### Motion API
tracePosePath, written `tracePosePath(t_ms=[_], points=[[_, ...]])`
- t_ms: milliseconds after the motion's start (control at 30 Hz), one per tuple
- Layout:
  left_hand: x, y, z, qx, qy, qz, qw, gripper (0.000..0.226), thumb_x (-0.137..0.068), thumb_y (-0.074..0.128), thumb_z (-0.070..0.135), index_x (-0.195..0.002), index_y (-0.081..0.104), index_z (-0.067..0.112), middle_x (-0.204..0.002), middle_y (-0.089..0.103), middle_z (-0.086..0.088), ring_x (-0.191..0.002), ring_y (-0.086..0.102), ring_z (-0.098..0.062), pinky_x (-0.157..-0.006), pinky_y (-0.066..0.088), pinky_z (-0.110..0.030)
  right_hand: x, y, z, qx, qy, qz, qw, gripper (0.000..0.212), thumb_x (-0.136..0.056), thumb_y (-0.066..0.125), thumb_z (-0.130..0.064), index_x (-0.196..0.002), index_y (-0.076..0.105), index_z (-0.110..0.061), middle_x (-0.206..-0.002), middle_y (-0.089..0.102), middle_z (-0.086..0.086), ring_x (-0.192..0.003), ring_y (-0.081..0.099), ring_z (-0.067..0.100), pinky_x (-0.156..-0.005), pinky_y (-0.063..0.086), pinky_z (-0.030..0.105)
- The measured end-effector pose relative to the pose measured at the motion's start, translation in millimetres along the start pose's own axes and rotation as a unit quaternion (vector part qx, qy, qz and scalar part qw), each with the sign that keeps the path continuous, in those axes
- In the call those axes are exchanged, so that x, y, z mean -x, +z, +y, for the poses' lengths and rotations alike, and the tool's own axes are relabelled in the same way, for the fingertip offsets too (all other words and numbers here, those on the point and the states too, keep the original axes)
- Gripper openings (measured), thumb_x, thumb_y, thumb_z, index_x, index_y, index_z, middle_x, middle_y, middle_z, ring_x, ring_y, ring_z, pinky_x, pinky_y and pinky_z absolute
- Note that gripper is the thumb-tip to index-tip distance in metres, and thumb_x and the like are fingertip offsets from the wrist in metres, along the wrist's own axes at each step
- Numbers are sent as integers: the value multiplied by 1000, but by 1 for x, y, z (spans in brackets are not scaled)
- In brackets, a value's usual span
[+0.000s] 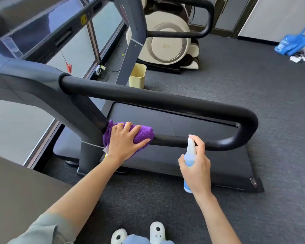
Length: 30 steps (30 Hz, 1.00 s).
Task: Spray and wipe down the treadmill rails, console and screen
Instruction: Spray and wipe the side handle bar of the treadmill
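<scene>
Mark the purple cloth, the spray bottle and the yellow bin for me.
purple cloth (143, 133): head view, on the folded edge beyond the fingertips.
spray bottle (191, 147): head view, on the clear neck under the nozzle.
yellow bin (137, 76): head view, on its front wall.

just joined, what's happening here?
A person is cleaning a treadmill. The left hand presses a purple cloth onto the lower handrail, next to the upright. The right hand holds a spray bottle upright, nozzle close to the same rail, finger on top. A yellow bin stands on the carpet beyond.
</scene>
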State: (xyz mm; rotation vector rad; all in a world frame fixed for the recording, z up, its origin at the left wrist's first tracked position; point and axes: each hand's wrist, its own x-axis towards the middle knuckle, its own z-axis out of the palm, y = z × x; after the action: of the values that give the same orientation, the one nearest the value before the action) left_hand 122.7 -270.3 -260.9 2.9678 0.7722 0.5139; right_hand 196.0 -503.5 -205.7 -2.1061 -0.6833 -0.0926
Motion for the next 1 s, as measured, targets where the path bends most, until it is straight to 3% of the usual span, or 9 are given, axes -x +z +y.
tracePosePath(t_ms=[100, 167, 233, 367, 500, 633, 833, 1000], points=[[1, 2, 17, 9, -61, 21, 998, 59, -87, 35, 68, -107, 68, 23, -105, 64, -5, -97, 53, -33, -81, 38, -43, -4, 2, 5, 14, 10, -6, 1000, 63, -80, 67, 3, -134, 46, -21, -125, 61, -13, -89, 63, 31, -78, 51, 38], [-1, 2, 37, 12, -90, 31, 995, 54, -88, 36, 64, -104, 70, 25, -105, 65, -4, -100, 53, -35, -83, 36, -45, -6, -3, 12, 20, 19, -3, 1000, 63, -81, 66, 2, -133, 44, -24, -121, 60, -15, -88, 62, 30, -76, 49, 36], [-6, 4, 53, 18, -81, 29, 996, 54, -88, 35, 65, -102, 70, 27, -104, 65, -2, -101, 53, -35, -83, 34, -45, -8, -10, 19, 25, 25, 0, 999, 64, -80, 66, 2, -133, 44, -26, -115, 57, -19, -87, 61, 30, -75, 45, 33], [-16, 2, 93, 25, -61, 12, 998, 58, -86, 32, 71, -100, 70, 29, -99, 65, 0, -98, 54, -34, -82, 33, -44, -10, -24, 37, 29, 26, 15, 999, 65, -80, 67, 3, -132, 42, -27, -128, 59, -13, -91, 61, 27, -76, 44, 31], [-26, 1, 142, 37, -28, -10, 999, 62, -86, 28, 73, -102, 69, 28, -98, 65, 1, -96, 54, -31, -81, 35, -43, -6, -47, 56, 23, 52, 42, 998, 66, -80, 67, 4, -131, 41, -29, -112, 61, -10, -78, 51, 14, -71, 38, 23], [-36, -4, 188, 66, 11, -41, 997, 69, -85, 20, 73, -106, 68, 28, -98, 65, 0, -93, 54, -31, -82, 35, -43, 5, -70, 68, 25, 63, 56, 996, 66, -81, 67, 4, -130, 40, -30, -112, 63, 2, -78, 47, 6, -71, 38, 21], [-30, -6, 148, 49, 63, -46, 996, 71, -84, 21, 78, -119, 60, 31, -102, 61, 1, -90, 53, -25, -77, 38, -37, 9, -77, 68, 20, 42, 47, 998, 65, -81, 68, 6, -130, 42, -26, -120, 62, 1, -85, 55, 15, -77, 43, 24], [-20, -6, 97, 52, -2, -27, 998, 72, -82, 25, 79, -117, 63, 29, -107, 63, 1, -96, 55, -25, -83, 39, -38, 3, -71, 65, 7, 19, 50, 999, 63, -80, 68, 8, -130, 43, -21, -122, 62, 0, -84, 53, 11, -78, 42, 20]])
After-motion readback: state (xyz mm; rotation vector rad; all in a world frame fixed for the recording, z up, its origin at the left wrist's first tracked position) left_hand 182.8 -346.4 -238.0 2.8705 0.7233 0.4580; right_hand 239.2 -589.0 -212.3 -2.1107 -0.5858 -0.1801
